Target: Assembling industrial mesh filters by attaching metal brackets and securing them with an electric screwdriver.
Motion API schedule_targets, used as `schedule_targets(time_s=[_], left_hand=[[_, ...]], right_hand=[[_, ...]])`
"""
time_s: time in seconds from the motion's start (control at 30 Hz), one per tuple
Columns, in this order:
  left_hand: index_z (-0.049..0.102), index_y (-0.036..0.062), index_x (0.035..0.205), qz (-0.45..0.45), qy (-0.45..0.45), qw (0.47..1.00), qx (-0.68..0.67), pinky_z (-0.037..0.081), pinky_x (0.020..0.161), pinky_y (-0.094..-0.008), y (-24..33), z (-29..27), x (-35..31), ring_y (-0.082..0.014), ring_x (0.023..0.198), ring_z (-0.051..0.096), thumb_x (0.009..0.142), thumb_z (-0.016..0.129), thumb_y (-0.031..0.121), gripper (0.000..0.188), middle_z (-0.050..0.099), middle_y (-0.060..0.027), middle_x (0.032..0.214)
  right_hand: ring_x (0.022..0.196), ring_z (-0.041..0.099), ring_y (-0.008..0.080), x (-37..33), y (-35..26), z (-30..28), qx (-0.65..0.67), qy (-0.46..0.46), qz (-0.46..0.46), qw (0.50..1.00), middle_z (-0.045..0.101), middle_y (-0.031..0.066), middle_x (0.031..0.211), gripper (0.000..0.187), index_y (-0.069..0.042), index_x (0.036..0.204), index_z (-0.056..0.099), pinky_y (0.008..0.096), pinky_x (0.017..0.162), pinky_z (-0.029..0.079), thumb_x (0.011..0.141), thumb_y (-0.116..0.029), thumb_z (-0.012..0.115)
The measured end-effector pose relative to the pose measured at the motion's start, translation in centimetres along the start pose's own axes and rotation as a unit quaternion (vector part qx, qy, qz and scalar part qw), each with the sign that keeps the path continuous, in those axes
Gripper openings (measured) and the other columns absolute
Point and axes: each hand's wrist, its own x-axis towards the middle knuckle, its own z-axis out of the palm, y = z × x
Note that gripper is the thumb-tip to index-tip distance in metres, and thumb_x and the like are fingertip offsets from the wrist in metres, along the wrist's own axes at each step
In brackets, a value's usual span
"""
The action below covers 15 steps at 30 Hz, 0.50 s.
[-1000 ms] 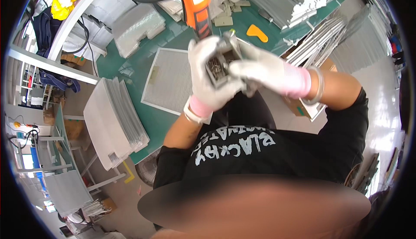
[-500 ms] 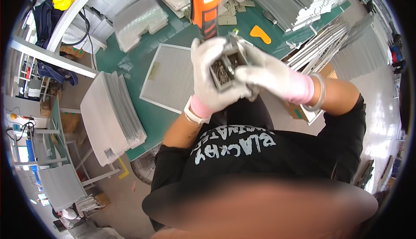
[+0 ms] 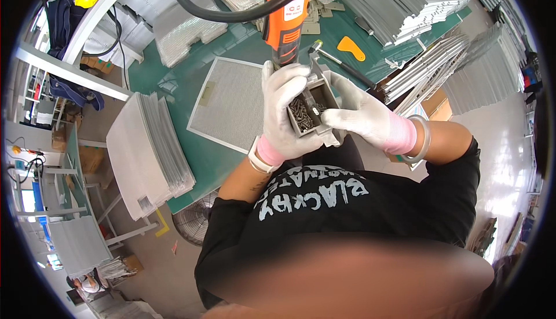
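Note:
A small grey box with an inner divider is in front of my chest, between my two gloved hands. Small metal screws or rivets fill one compartment; the other looks mostly bare. My left hand is wrapped round the box's left side. On the right side, my right hand grips the box, thumb over its near rim. An orange and black power tool with a thick black cable hangs just beyond; its lower end meets my left fingers, and I cannot tell whether they touch.
A framed mesh panel lies on the green table. Stacked panels stand at the left edge, more grey panels at the far right. An orange flat piece and a black-handled tool lie near the right edge.
The box has tilted and come lower, so its contents show more plainly. The orange tool has shifted right, and its cable has dropped lower across it. The black-handled tool is now uncovered.

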Motion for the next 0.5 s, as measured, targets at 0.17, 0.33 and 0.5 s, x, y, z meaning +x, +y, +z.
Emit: schedule_targets(time_s=[0.17,0.33,0.5], left_hand=[[0.045,0.0067,0.133,0.002,-0.027,0.999,0.026,0.02,0.113,-0.0578,-0.5,-0.2,0.5,-0.0367,0.12,0.053,0.066,0.086,0.045,0.087,0.055,-0.0165,0.127],[0.044,0.0059,0.132,-0.012,-0.005,1.0,0.011,0.021,0.112,-0.0567,-1.3,0.3,-0.1,-0.036,0.119,0.053,0.066,0.085,0.049,0.089,0.054,-0.0174,0.126],[0.045,0.0059,0.131,-0.029,-0.009,0.999,0.044,0.02,0.112,-0.058,-1.1,0.3,0.0,-0.0372,0.12,0.052,0.064,0.085,0.05,0.089,0.053,-0.0186,0.128]], right_hand=[[0.069,0.057,0.0098,0.6,-0.6,0.1,-0.024,0.003,-0.063,0.998,0.06,0.0071,0.093,0.076,0.002,0.145,0.028,0.0225,0.061,0.05,0.09,-0.032,0.069],[0.072,0.061,0.0121,0.8,-0.9,-0.6,-0.01,0.014,0.031,0.999,0.059,0.0099,0.101,0.09,0.002,0.152,0.014,0.0251,0.06,0.051,0.089,-0.031,0.069],[0.073,0.06,0.0103,1.1,-1.1,-1.3,0.029,-0.013,0.012,0.999,0.058,0.0077,0.101,0.084,0.0,0.15,0.02,0.0246,0.059,0.05,0.089,-0.029,0.07]])
